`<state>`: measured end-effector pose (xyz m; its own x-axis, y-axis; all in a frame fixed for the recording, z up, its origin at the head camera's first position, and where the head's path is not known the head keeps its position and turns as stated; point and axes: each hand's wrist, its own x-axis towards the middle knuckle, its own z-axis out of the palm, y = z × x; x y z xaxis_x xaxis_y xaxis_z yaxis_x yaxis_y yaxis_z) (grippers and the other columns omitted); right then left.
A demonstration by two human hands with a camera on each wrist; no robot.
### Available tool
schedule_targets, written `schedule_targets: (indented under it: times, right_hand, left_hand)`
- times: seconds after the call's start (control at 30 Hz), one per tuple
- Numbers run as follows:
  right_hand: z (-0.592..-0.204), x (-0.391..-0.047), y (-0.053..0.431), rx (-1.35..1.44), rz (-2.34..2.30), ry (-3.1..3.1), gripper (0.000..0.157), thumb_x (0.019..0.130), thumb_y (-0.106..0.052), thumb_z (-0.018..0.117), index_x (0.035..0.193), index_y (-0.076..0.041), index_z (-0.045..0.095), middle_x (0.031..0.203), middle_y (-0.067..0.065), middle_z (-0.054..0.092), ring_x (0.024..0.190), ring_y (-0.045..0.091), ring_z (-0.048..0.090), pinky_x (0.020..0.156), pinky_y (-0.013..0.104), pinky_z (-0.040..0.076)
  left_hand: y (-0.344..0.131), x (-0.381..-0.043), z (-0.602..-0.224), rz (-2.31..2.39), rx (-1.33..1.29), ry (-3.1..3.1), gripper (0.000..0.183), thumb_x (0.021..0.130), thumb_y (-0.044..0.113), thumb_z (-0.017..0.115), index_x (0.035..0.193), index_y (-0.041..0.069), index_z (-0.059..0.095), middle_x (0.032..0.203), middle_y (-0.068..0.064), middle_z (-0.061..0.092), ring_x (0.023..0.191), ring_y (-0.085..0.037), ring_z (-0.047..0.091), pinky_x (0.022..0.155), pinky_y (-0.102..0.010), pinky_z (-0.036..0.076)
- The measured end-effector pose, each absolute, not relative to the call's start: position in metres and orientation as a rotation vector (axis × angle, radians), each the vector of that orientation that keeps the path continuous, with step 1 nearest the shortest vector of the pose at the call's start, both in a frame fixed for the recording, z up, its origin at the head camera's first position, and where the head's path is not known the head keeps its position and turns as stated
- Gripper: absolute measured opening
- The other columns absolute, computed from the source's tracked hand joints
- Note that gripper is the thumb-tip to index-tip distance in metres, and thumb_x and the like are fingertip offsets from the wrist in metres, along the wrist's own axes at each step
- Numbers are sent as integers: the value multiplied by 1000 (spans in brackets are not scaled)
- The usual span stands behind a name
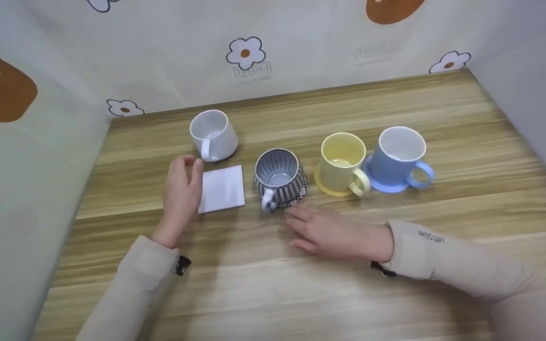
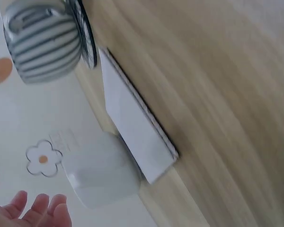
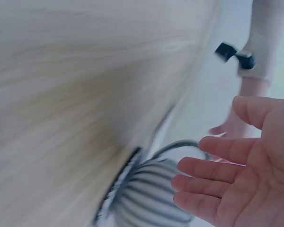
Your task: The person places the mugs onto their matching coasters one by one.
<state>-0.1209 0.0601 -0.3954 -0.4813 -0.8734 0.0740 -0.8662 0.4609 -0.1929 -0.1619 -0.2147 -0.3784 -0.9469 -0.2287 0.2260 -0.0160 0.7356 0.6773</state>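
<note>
My left hand (image 1: 183,192) hovers at the left edge of a square white coaster (image 1: 222,188), fingers loosely bent and holding nothing. Just behind that coaster stands a white mug (image 1: 222,137), its handle toward me. In the left wrist view the same fingers (image 2: 38,210) are apart from the white mug (image 2: 102,172). My right hand (image 1: 332,232) is near a grey striped mug (image 1: 280,177) on a plaid coaster (image 1: 296,199). The right wrist view shows its fingers (image 3: 208,184) extended, with nothing gripped, beside the striped mug (image 3: 151,198).
Right of the striped mug, a yellow mug (image 1: 341,166) stands on a yellow coaster (image 1: 325,188). Beside it a blue mug (image 1: 396,163) sits on a blue coaster (image 1: 386,188). A patterned curtain (image 1: 301,47) backs the wooden table (image 1: 273,293).
</note>
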Motion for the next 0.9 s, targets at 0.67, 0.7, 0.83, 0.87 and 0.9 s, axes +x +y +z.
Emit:
schedule_targets:
  times: [0.67,0.7,0.83,0.87,0.9]
  right_hand:
    - [-402,-112,-24,-1623,-236,2735,59,84,-48,34,126,-5,35,132,18,23,120,32,22,98,36,18]
    - [-404,-112,-29,-1563,-190,2746,62,83,-49,34,126,-5,35,133,19,22,120,34,23,97,37,20]
    - [-413,-114,-46,-1345,-66,2776,69,80,-54,36,127,-5,33,133,19,20,118,36,23,96,38,24]
    - [-415,-115,-51,-1308,-59,2774,70,79,-55,36,127,-5,32,133,19,19,119,36,23,96,38,24]
    - [-416,-116,-54,-1263,-61,2768,71,79,-55,37,128,-5,31,134,18,18,119,36,21,96,38,24]
  left_hand:
    - [-220,-217,-384,-1824,717,-2570,39,85,21,39,118,3,30,108,-7,41,71,-15,44,62,-27,39]
    - [-219,-218,-384,-1840,735,-2562,39,85,22,39,118,4,30,105,-6,40,72,-15,44,62,-27,38]
    - [-214,-222,-386,-1862,760,-2533,35,85,21,39,114,3,34,92,-4,40,72,-17,45,61,-27,39]
    - [-213,-223,-387,-1869,758,-2523,32,85,21,39,112,3,36,90,-4,40,70,-16,45,60,-27,39]
    - [-211,-224,-387,-1876,757,-2512,29,85,20,40,108,3,37,90,-5,41,68,-15,45,60,-27,39]
